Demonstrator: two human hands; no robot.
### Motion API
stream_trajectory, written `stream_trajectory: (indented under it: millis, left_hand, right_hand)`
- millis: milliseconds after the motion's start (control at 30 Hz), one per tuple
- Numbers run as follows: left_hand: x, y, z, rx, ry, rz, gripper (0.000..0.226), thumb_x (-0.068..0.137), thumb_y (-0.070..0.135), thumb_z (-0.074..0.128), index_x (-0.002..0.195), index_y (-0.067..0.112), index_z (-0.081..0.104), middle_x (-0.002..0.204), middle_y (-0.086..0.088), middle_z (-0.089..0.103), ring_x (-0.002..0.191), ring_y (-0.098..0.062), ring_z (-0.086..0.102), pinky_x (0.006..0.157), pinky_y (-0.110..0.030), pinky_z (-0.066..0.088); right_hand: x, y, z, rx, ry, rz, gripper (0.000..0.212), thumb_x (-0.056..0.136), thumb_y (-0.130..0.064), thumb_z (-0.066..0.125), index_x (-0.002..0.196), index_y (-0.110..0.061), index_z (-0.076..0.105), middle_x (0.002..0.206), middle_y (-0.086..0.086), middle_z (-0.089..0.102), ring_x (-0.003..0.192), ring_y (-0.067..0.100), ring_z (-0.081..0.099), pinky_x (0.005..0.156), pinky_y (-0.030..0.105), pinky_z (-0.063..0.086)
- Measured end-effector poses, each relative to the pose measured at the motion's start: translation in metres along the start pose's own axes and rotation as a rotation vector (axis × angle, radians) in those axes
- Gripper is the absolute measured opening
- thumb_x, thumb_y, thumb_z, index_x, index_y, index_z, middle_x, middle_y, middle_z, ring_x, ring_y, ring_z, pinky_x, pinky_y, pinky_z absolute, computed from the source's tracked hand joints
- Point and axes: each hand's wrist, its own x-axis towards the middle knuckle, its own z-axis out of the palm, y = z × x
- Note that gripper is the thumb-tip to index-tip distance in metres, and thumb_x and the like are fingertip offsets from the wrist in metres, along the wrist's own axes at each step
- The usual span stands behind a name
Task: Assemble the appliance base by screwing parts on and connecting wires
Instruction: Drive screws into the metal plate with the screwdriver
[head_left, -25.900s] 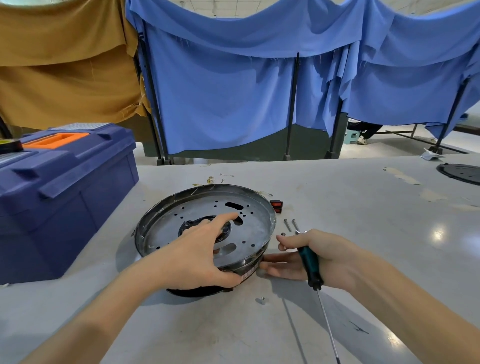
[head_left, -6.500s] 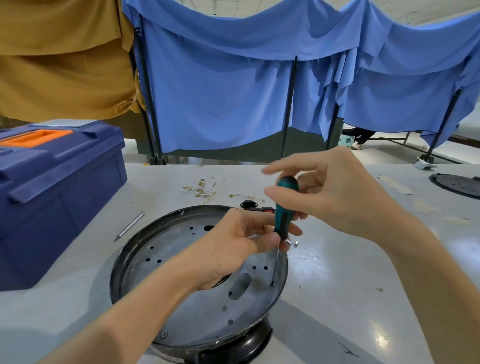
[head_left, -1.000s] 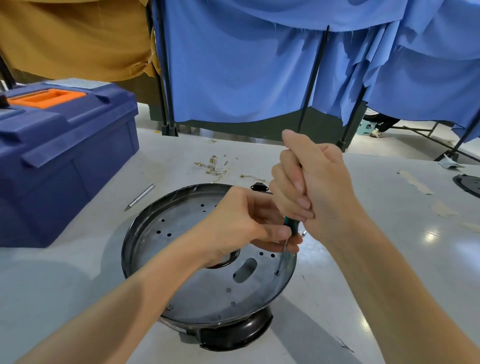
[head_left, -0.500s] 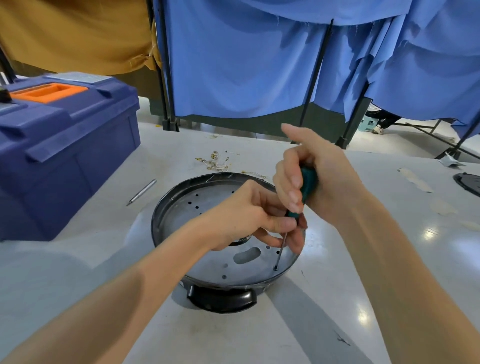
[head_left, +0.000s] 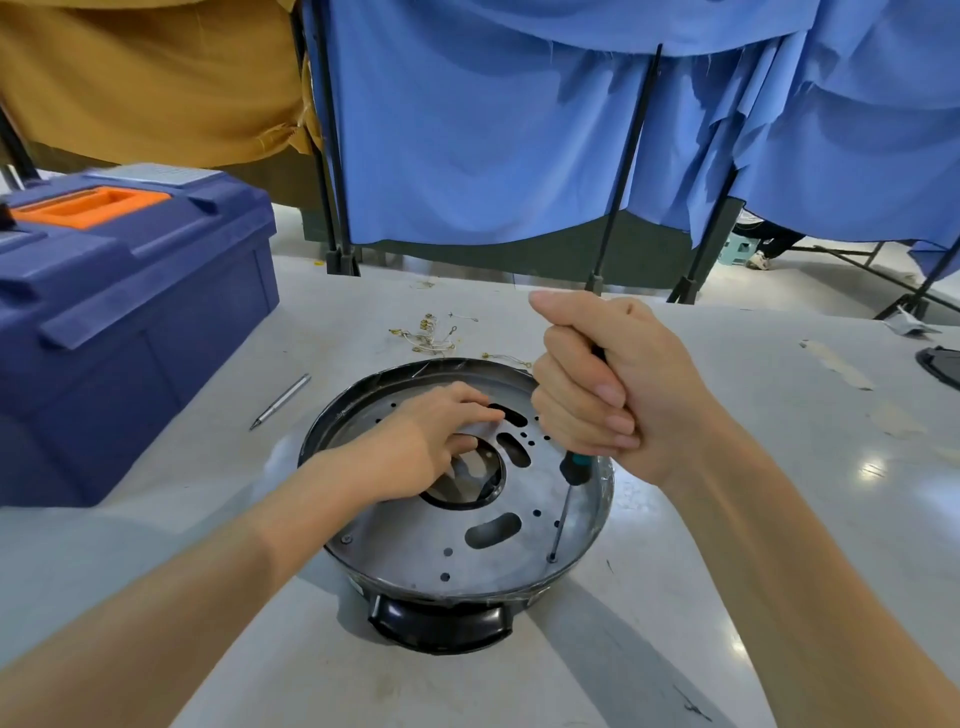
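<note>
Right hand (head_left: 597, 395) clenched round a screwdriver (head_left: 570, 470), tip on the appliance base (head_left: 415, 551) just below the grip; left hand (head_left: 426, 447) rests loose-fingered alongside. Toolbox (head_left: 130, 291), farther left, lid down.

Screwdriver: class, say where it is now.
Head view, right of centre: the right hand grips the screwdriver, tip on the metal plate's near right edge.

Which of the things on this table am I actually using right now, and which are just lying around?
In use: screwdriver, gripped by the right hand; perforated metal plate, pressed by the left hand; black base under it.
Lying about: blue toolbox; metal pin beside it; scattered wire bits, untouched; black disc at the right edge.
</note>
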Motion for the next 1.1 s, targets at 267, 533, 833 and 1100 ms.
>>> stream_trajectory:
  millis: [267, 533, 833, 1100]
  left_hand:
    - [-0.003, -0.003, 0.003, 0.144, -0.015, -0.046, 0.048, 0.101, 0.006, 0.047, 0.147, 0.02, 0.042, 0.149, 0.005, 0.039, 0.138, -0.015, 0.038, 0.113, -0.03, 0.029]
    - [-0.02, 0.02, -0.004, 0.271, -0.056, -0.138, 0.038, 0.102, 0.038, 0.041, 0.111, 0.009, 0.064, 0.113, -0.002, 0.052, 0.107, -0.022, 0.054, 0.093, -0.038, 0.042]
    - [-0.031, 0.051, 0.008, -0.074, 0.132, 0.093, 0.035, 0.092, 0.032, 0.064, 0.125, 0.019, 0.062, 0.122, 0.007, 0.048, 0.112, -0.011, 0.046, 0.095, -0.028, 0.042]
    - [-0.035, 0.06, 0.018, -0.922, -0.265, 0.084, 0.026, 0.081, 0.004, 0.075, 0.107, 0.005, 0.072, 0.101, -0.007, 0.074, 0.096, -0.016, 0.067, 0.084, -0.022, 0.051]
  right_hand:
    - [-0.004, -0.001, -0.012, 0.029, 0.034, 0.011, 0.065, 0.099, -0.021, 0.045, 0.035, -0.012, 0.036, 0.029, -0.001, 0.026, 0.024, 0.014, 0.019, 0.033, 0.014, 0.021]
    - [-0.01, -0.002, -0.012, 0.044, -0.018, 0.03, 0.064, 0.095, -0.023, 0.048, 0.034, -0.011, 0.034, 0.029, -0.002, 0.025, 0.023, 0.013, 0.019, 0.033, 0.014, 0.018]
    - [-0.013, 0.0, -0.006, 0.035, -0.043, 0.009, 0.067, 0.099, -0.021, 0.044, 0.034, -0.01, 0.031, 0.029, -0.002, 0.024, 0.023, 0.013, 0.016, 0.034, 0.014, 0.017]
    - [-0.013, 0.001, -0.005, 0.011, -0.012, -0.009, 0.066, 0.099, -0.022, 0.044, 0.036, -0.008, 0.028, 0.029, -0.001, 0.022, 0.024, 0.014, 0.015, 0.034, 0.015, 0.013]
